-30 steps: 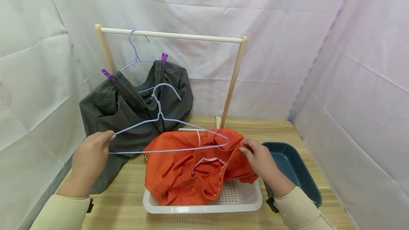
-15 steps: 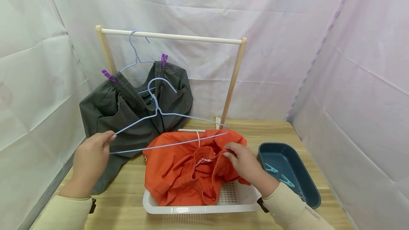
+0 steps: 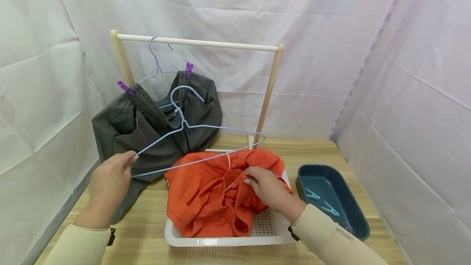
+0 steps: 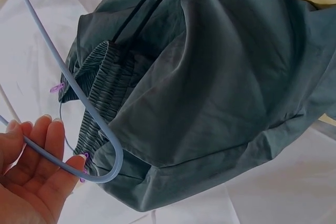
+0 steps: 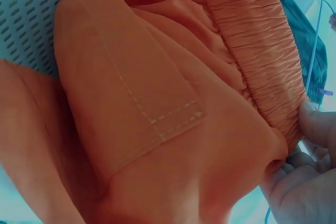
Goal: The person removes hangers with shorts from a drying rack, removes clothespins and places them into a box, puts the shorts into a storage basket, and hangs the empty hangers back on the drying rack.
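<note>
"While your left hand (image 3: pixel 111 181) pinches one hanger (image 3: pixel 182 123), your right hand (image 3: pixel 270 190)?"

"Clamped on one orange garment (image 3: pixel 200 193) in one near basket (image 3: pixel 213 242); past its right edge, slim table (image 3: pixel 292 162) gap, one tray (image 3: pixel 331 185)."

Creased white sheeting (image 3: pixel 324 56) closes off three sides of the space I'm watching, tinged faintly pink toward my right. A dashed grey seam (image 3: pixel 368 57) runs down that corner to the wood-grain tabletop (image 3: pixel 309 149).
</note>
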The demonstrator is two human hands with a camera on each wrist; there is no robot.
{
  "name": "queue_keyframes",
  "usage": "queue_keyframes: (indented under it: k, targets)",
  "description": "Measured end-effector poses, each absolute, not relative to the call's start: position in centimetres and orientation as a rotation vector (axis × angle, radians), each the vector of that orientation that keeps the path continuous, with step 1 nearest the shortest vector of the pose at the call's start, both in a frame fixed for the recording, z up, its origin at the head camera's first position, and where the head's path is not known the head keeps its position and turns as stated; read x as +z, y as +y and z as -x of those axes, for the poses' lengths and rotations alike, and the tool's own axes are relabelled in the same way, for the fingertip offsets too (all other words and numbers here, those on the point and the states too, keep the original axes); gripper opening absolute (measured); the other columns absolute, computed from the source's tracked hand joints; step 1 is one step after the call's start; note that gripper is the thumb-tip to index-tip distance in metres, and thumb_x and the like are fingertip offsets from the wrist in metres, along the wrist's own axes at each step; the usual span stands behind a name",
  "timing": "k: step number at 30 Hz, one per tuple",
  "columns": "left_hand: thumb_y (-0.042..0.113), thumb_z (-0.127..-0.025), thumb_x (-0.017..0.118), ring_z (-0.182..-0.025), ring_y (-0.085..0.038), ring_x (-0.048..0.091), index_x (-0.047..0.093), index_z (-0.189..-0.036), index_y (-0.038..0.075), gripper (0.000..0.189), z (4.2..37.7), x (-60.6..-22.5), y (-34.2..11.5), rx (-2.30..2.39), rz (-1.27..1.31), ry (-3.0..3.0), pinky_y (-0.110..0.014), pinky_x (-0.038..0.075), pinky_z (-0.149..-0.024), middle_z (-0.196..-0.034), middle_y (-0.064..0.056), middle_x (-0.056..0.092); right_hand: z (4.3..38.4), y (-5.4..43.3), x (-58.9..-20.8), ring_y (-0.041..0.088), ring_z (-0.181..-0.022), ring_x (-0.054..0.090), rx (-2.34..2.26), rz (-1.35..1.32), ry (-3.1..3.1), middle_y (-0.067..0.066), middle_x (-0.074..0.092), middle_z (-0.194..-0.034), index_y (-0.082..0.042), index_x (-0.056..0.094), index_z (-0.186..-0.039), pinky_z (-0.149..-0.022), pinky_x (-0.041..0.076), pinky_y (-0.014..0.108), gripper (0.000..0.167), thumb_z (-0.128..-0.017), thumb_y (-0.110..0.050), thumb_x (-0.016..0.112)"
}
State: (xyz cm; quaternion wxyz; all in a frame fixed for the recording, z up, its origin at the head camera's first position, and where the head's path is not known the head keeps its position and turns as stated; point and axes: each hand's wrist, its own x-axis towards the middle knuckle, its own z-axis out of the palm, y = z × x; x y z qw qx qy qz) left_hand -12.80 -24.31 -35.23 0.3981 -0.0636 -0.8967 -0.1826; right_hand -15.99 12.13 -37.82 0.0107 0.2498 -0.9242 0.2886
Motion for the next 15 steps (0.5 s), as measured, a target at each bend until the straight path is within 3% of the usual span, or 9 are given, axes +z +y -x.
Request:
queue_keyframes:
  k: [15]
  targets:
    - [-0.003,-0.076,0.076,-0.069,-0.041,0.065,0.069,-0.09,-0.006,0.015,12.9,-35.5,-24.0,-0.434,0.186,-2.256,-0.053,0.05,-0.053,-0.078,-0.022,0.067,16.5,9.8,-38.9,0.012,-0.085,0.058,0.752,-1.076,-2.877,-0.004,0.061,-0.087,-0.012,0.063,-0.093,-0.082,0.053,0.029,0.007,-0.091,-0.006,0.065]
